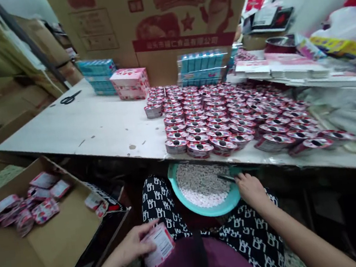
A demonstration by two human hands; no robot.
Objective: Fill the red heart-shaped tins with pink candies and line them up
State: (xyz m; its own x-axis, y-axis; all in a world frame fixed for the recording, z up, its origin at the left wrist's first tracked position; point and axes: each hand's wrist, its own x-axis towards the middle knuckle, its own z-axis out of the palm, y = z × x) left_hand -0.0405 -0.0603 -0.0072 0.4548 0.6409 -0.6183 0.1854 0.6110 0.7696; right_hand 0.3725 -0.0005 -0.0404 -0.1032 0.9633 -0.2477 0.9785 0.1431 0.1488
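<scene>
Using the teal basin (pixel 209 210) as the landmark, since it sits right between the knees of these black-and-white patterned trousers (pixel 156 195). It's loaded with small pale bits (pixel 201 187), lots of them, can't make out what exactly.

Right hand (pixel 250 189) is at the basin's right rim, fingers curled round the near end of a thin dark tool (pixel 226 178). The tool's other end points in over the pale bits. Can't really tell what sort of tool it is.

Left hand (pixel 138 244) is nearer the body than the basin and off to its left, pinching a pink pack (pixel 160 245) between thumb and fingers. There's a white label with printed lines facing up, and the pack is tilted, close to the purple top (pixel 224 261).

Just beyond the basin, on the white table (pixel 108 125), there's a whole crowd of small round-holed packs (pixel 198 139) in tight rows, spreading way off to the basin's right. Farther back and left of the basin: a pink box (pixel 130 83), some blue boxes (pixel 100 77) and black scissors (pixel 71 98). Well left of the basin is an open cardboard box (pixel 63 236) with more pink packs (pixel 45 210) loose inside.
</scene>
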